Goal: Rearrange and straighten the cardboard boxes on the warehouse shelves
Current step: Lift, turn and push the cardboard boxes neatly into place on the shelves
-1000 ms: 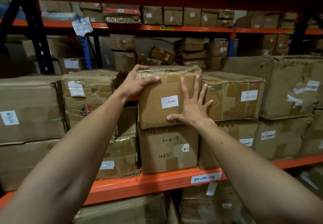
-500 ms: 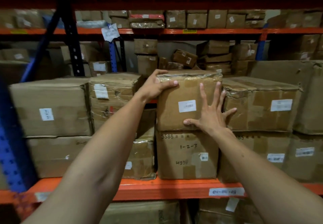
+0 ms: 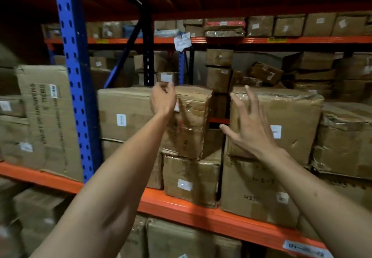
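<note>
A tape-wrapped cardboard box [image 3: 291, 117] with a white label sits on top of a box marked 1-2-3 [image 3: 255, 191]. My right hand [image 3: 248, 129] is spread flat over its left front edge, fingers straight. To the left, across a narrow gap, stands a crumpled, creased box [image 3: 191, 123] stacked on a smaller box [image 3: 189, 181]. My left hand [image 3: 163, 99] is at that crumpled box's top left corner with loosely bent fingers; the blur hides whether it touches the cardboard.
A blue perforated upright [image 3: 74, 76] stands at the left, with a tall printed carton [image 3: 46, 117] beyond it. A large box [image 3: 124, 111] sits beside the crumpled one. The orange shelf beam [image 3: 181, 209] runs along the front. More boxes fill the right side [image 3: 346, 137] and the far rack.
The view has swung left. My left hand let go of the taped box's top left corner and moved left to the crumpled box. My right hand now lies nearer the taped box's left edge.
</note>
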The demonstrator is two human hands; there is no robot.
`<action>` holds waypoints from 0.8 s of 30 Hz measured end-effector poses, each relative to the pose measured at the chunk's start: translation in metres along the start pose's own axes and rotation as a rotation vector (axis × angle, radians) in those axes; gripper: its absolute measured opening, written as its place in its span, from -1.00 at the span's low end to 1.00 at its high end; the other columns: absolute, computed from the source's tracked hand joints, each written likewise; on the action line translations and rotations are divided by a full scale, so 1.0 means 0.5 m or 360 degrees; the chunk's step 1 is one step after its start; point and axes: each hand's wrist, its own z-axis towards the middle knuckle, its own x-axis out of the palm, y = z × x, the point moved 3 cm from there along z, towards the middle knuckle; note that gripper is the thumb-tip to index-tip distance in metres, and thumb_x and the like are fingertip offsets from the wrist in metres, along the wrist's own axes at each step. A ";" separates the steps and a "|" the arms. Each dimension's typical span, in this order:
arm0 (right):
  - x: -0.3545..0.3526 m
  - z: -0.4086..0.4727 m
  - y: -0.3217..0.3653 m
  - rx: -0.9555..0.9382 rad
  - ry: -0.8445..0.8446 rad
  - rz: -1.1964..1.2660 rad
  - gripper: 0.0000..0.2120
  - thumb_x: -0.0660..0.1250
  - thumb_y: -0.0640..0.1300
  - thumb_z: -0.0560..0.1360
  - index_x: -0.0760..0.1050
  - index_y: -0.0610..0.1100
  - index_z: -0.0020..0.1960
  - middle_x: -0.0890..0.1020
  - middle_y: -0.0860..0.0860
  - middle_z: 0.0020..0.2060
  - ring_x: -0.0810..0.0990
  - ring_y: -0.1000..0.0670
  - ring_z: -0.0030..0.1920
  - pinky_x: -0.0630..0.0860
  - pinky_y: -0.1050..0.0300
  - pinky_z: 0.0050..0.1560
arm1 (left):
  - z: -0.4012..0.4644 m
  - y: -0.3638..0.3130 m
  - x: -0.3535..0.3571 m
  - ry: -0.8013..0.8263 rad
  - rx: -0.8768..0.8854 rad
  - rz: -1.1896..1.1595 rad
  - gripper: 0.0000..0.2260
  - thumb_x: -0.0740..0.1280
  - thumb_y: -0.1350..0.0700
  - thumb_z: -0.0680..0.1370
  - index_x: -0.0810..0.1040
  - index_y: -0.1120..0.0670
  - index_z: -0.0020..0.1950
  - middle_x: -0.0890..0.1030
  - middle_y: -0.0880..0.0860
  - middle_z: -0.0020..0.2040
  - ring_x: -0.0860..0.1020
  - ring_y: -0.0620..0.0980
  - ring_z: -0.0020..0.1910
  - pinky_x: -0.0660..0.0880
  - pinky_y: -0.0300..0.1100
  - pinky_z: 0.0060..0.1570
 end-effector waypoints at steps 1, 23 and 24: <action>0.015 0.019 0.023 -0.0025 0.0062 0.0074 -0.11 0.51 0.13 0.49 0.13 0.00 0.67 -0.02 -0.17 0.67 0.06 -0.27 0.64 0.16 -0.32 0.57 | 0.013 0.027 -0.023 -0.0033 -0.0097 0.0049 -0.62 0.25 -0.16 0.67 0.55 0.11 0.28 0.63 0.07 0.15 0.60 0.08 0.17 0.49 -0.06 0.12; 0.227 0.190 0.113 0.1075 0.0363 0.0705 -0.14 0.44 0.45 0.39 0.06 0.23 0.49 0.40 -0.13 0.47 0.47 -0.21 0.39 0.49 -0.20 0.38 | 0.204 0.140 -0.058 0.1193 0.0757 0.0542 -0.51 0.47 -0.22 0.50 0.63 0.08 0.29 0.71 0.02 0.14 0.67 -0.07 0.07 0.62 -0.12 0.11; 0.222 0.195 0.111 0.1072 0.0378 0.0707 -0.13 0.46 0.45 0.37 0.10 0.22 0.49 0.42 -0.11 0.46 0.48 -0.19 0.39 0.49 -0.20 0.38 | 0.204 0.133 -0.058 0.1240 0.0743 0.0595 -0.54 0.44 -0.23 0.53 0.64 0.08 0.26 0.71 0.01 0.14 0.66 -0.06 0.08 0.61 -0.11 0.12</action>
